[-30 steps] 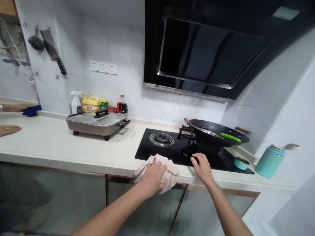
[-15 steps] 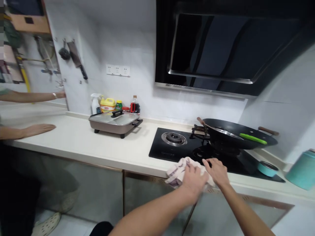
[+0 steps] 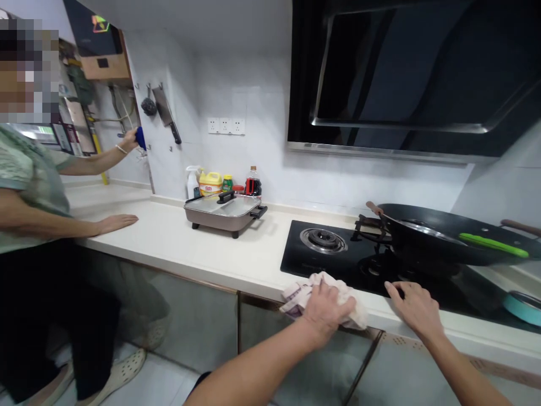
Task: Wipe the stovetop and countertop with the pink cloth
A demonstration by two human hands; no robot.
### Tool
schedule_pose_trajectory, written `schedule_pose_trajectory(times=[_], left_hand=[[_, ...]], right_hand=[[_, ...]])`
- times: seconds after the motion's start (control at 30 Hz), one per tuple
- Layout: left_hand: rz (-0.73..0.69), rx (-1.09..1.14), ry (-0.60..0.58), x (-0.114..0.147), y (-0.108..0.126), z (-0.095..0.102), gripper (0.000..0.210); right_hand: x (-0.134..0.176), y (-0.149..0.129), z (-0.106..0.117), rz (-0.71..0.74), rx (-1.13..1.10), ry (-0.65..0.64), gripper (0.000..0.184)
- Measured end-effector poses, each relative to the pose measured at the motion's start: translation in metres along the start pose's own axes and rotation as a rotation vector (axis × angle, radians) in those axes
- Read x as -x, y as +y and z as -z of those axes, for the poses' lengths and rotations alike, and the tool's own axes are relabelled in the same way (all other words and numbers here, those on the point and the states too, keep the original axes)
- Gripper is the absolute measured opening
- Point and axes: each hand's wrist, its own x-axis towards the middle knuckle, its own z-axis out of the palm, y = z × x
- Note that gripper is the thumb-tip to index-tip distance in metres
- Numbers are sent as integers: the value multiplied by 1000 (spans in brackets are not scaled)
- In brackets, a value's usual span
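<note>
hood [image 3: 414, 73] looms black over everything, top right. below it the long pale bench [image 3: 203, 248] runs from the far left wall to the stove. black glass hob [image 3: 338, 265] set into the bench, one bare burner [image 3: 323, 240] in the middle, and a wok [image 3: 456, 239] sitting on the right-hand burner with a green-handled tool [image 3: 492, 245] lying in it. at the left edge there's another person [image 3: 38, 225], one palm flat on the bench, the other arm up at the wall holding something blue [image 3: 140, 137]. further back on the bench, an electric pan [image 3: 226, 210] with a glass lid, bottles [image 3: 222, 183] bunched behind it against the wall. cleaver [image 3: 167, 114] hanging on the tiles. now the cloth [image 3: 304, 293], pale and crumpled, right on the front lip of the bench at the hob's near edge. left hand [image 3: 327, 307] is pressed down on top of it, grip closed over the bunched fabric. right hand [image 3: 416, 307] is apart from the cloth, to its right, fingers spread flat, grip wide and holding nothing, fingertips at the hob's front edge just under the wok. teal bowl [image 3: 522, 307] at far right, partly cut off.
</note>
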Motion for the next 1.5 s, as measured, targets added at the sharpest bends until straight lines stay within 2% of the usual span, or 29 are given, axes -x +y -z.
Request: schedule_pose_trajectory(times=[0.17,0.3,0.4,0.5,0.6,0.67,0.73,0.83,0.97,1.13,1.23,1.3,1.4,1.5], left_hand=[[169,31,-203,72,-97,48,66],[311,-6,-257,129,-177,89,77],[463,-96,-294,164,-225,121,76],[707,-291,-352,187,-260,151,72],[902,-406,-462,197,-284,174,71],[912,-424,-522,197,-293,184,69],[866,-453,-549,194,-294,189,66],[768,-479,-565,183,-278,187,63],[624,-402,-547,152,-228,165,67],[448,-251,-480,97,-143,116,72],[298,-153,-381,56,-85,81,72],[195,-93,-319,26,-45,58,62],[70,-48,-222,-18,11,27,36],[5,-59,-163,-49,51,9,26]], right_hand=[[-1,1,-2,3,13,-17,65],[-2,2,-9,4,21,0,63],[-2,2,-11,8,13,15,62],[-1,1,-11,15,9,19,62],[0,-2,-12,7,8,26,63],[0,-3,-12,6,8,34,63],[0,-5,-11,3,13,39,63],[0,-7,-10,0,19,28,63],[1,-9,-6,2,15,19,62],[2,-10,-7,-3,28,19,61],[2,-11,-7,7,39,31,60],[2,-11,-6,6,40,29,60],[2,-12,-4,-5,44,15,58],[2,-12,-2,-10,50,13,56]])
